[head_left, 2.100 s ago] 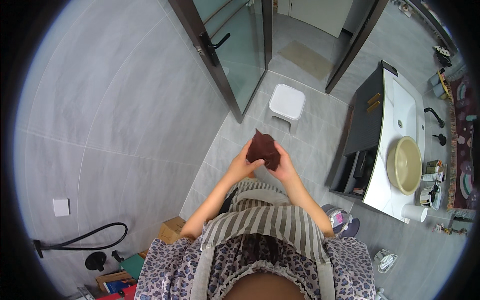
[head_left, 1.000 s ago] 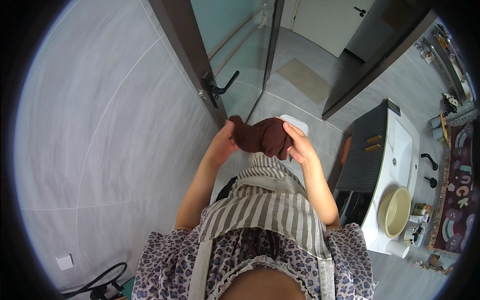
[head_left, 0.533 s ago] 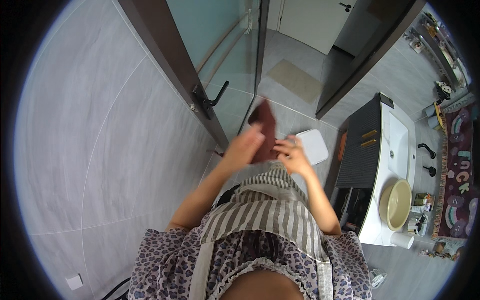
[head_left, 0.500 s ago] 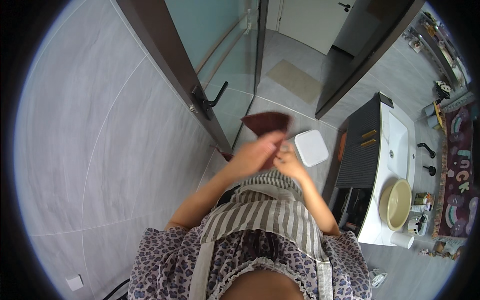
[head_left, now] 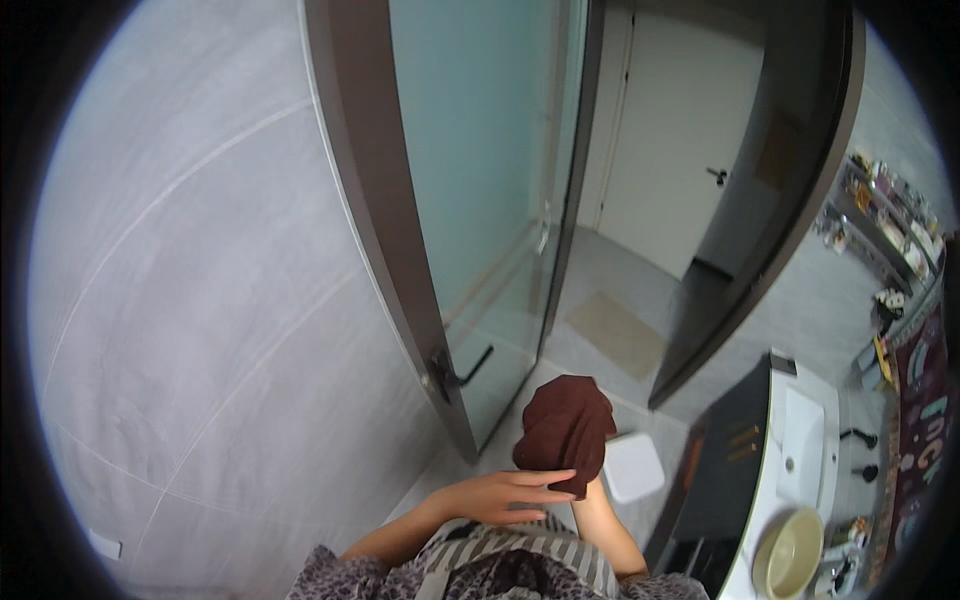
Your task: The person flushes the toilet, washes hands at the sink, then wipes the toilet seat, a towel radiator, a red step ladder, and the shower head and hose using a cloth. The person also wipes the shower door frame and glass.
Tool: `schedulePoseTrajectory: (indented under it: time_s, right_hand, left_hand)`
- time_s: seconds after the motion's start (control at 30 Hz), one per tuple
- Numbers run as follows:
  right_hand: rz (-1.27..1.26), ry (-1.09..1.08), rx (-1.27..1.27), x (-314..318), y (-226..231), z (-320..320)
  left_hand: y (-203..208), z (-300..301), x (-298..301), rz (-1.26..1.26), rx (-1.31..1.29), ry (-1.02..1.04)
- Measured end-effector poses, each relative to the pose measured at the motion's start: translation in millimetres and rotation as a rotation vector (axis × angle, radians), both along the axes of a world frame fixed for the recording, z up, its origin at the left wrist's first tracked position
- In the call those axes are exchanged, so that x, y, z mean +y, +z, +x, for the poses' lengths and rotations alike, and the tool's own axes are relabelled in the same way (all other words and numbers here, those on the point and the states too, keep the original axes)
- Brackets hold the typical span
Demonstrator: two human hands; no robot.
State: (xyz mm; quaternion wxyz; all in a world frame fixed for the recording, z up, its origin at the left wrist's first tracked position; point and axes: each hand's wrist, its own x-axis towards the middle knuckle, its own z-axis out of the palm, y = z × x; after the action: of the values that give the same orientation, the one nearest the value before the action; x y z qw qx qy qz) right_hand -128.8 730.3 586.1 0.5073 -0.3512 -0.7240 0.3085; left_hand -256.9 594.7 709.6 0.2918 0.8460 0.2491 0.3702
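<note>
A dark maroon cloth (head_left: 566, 428), bunched and folded, covers my right hand in front of my body. Only the wrist and forearm of my right arm (head_left: 608, 530) show; the fingers are hidden beneath the fabric. My left hand (head_left: 510, 495) lies across the lower edge of the cloth, its fingers stretched out and spread, with the fingertips touching or just over the fabric. I cannot make out whether the cloth is a towel or a garment.
A glass door (head_left: 480, 190) with a black handle (head_left: 468, 367) stands to the left beside a grey tiled wall (head_left: 210, 300). A white square lidded object (head_left: 633, 467) sits on the floor. To the right are a sink (head_left: 802, 445) and a beige basin (head_left: 788, 555).
The view has tilted up toward the doorway. The maroon cloth, blurred between both hands before, now covers my right hand, and my left fingers have spread out along its edge.
</note>
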Motion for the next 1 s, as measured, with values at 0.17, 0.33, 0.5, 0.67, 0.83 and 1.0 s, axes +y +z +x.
schedulePoseTrajectory:
  time_s: [0.17,0.33,0.5,0.67,0.83,1.0]
  right_hand:
    - [0.249,0.183,0.11,65,109,-62]
    - [1.026,0.001,-0.284,96,201,-162]
    - [0.983,0.508,0.117,87,283,-226]
    - [0.832,0.637,0.359,91,426,-255]
    - [0.989,0.519,0.501,88,603,-270]
    - [1.113,0.291,0.488,81,764,-271]
  left_hand:
    - [62,-114,27,0.259,-0.824,0.96]
    - [125,-166,115,0.288,-0.962,0.9]
    - [129,-177,130,-0.06,-1.275,0.66]
    - [98,-208,125,0.071,-1.07,0.853]
    - [121,-192,123,0.041,-1.134,0.894]
    - [120,-192,130,0.03,-1.143,0.856]
